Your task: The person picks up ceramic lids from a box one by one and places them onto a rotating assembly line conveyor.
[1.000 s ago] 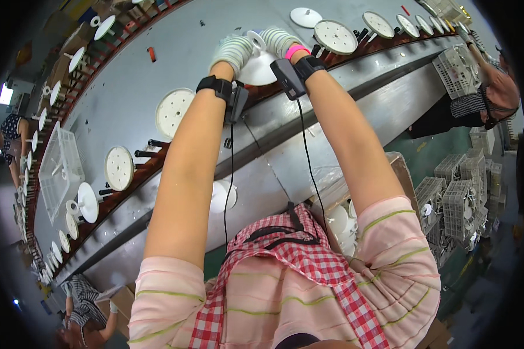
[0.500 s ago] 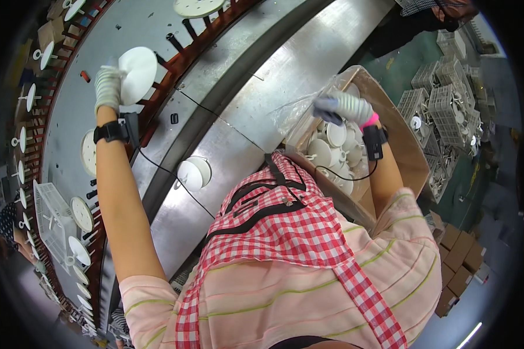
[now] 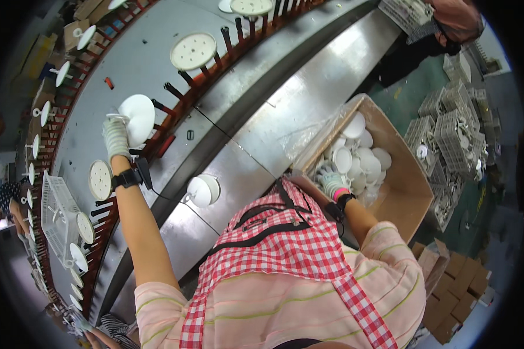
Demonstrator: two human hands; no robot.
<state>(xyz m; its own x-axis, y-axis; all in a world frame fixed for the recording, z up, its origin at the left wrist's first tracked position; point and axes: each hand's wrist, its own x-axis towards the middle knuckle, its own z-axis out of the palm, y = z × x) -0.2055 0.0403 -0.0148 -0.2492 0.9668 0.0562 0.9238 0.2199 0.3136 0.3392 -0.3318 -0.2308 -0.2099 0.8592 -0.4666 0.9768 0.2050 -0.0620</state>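
My left hand (image 3: 116,138), in a striped knit glove, is closed on the stem side of a white plastic disc (image 3: 138,120). The disc stands tilted beside a rail of dark pegs (image 3: 172,91). My right hand (image 3: 333,182), gloved with a pink band at the wrist, reaches into a cardboard box (image 3: 403,192) at its near left side. Its fingers look spread against loose white discs (image 3: 362,165); I see nothing gripped in them. A pair of white discs (image 3: 202,191) lies on the metal table between my arms.
More perforated discs (image 3: 193,51) sit on the peg rail, beyond the metal table (image 3: 247,119). A white plastic basket (image 3: 58,209) stands at left. Stacked crates of white parts (image 3: 457,136) and brown cartons (image 3: 457,285) are at right. Another person (image 3: 457,20) stands at the far right.
My right hand has come down from above the box into the discs, toward me. My left hand still holds its disc near the pegs. The whole view has shifted.
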